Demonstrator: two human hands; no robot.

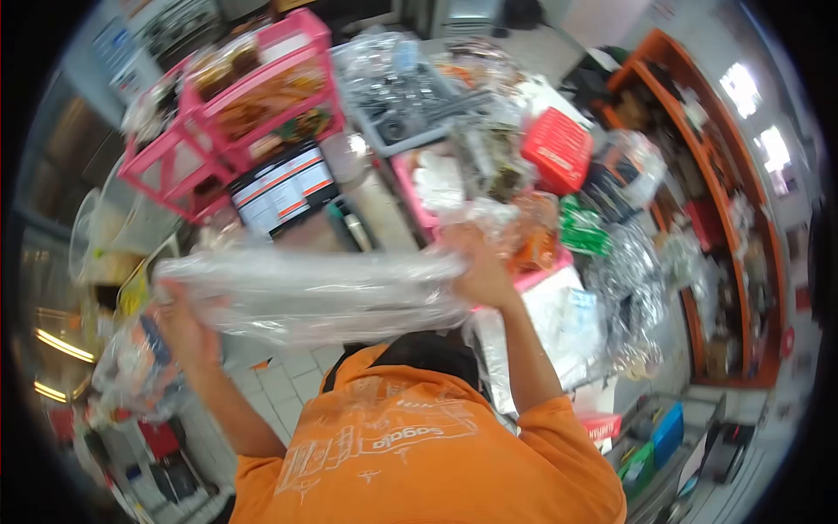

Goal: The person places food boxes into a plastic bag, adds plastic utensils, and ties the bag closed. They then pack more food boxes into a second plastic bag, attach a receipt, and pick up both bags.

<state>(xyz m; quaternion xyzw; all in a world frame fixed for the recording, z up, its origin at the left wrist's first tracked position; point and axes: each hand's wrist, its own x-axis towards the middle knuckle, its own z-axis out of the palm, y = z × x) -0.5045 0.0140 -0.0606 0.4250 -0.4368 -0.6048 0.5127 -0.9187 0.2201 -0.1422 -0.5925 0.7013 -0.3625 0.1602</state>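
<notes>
A long clear plastic bag or sheet (323,293), smeared by motion, is stretched sideways in front of the orange shirt. My left hand (188,323) grips its left end, the fingers partly hidden by the plastic. At the other end my right hand (478,266) is closed on the plastic. Beyond the plastic a tablet (284,188) with a lit screen leans against a pink basket (262,96). A dark, blurred tool-like object (351,225) lies just right of the tablet.
A grey-blue crate (384,144) of plastic-wrapped items stands at the back. Right of it are a red package (557,150), a green packet (583,227) and several clear bags. An orange shelf (733,218) stands at the far right. Plastic-wrapped items (135,367) are at the left.
</notes>
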